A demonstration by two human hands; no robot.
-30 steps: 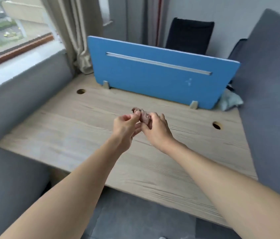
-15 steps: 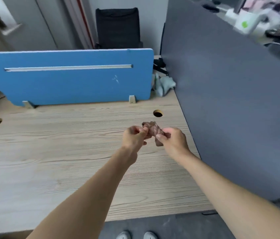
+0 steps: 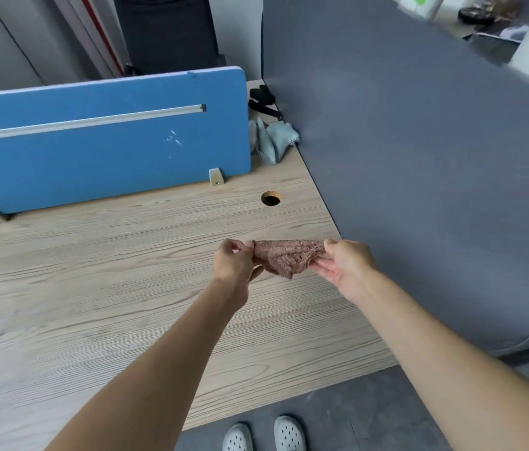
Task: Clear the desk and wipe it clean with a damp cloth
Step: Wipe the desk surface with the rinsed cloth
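A small brown cloth (image 3: pixel 289 257) hangs stretched between my two hands, a little above the right part of the light wooden desk (image 3: pixel 94 288). My left hand (image 3: pixel 235 262) pinches its left corner. My right hand (image 3: pixel 343 265) pinches the right corner with its fingers spread underneath. The cloth sags in the middle to a point. No loose items lie on the desk surface around my hands.
A blue divider panel (image 3: pixel 104 138) stands along the desk's back edge. A tall grey partition (image 3: pixel 419 174) walls the right side. A pale green cloth (image 3: pixel 273 138) and black straps (image 3: pixel 261 99) lie in the back right corner. A cable hole (image 3: pixel 270 198) sits nearby.
My view has swung to the right end of the desk. My hands have moved apart and the bunched brown cloth is now pulled out wide between them.
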